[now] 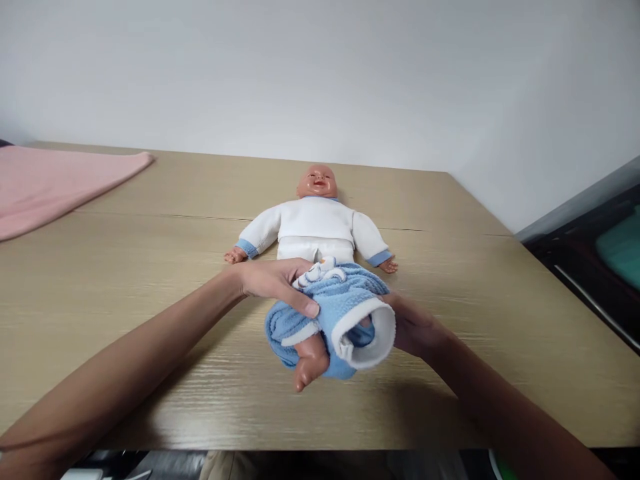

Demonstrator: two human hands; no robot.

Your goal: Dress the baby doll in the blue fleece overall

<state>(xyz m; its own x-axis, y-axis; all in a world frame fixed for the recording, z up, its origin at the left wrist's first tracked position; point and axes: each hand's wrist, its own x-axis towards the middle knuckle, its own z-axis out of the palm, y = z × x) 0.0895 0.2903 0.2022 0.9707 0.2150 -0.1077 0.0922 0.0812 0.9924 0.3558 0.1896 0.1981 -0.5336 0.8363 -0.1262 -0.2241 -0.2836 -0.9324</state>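
Note:
A baby doll (316, 220) lies on its back, head away from me, in a white top with blue cuffs. Blue terry pants (330, 307) with white cuffs are bunched over its legs. One doll foot (311, 363) sticks out of the left pant leg; the other cuff gapes open, with the second foot mostly hidden inside. My left hand (280, 283) grips the pants near the waist, thumb pressed on the fabric. My right hand (413, 327) is at the right pant leg beside the open cuff, its fingers hidden behind and inside the cloth.
The doll lies on a wooden table (150, 320). A pink cloth (65, 183) is spread at the far left. A dark object with a teal panel (620, 247) stands beyond the table's right edge. A pale wall (310, 80) rises behind the table.

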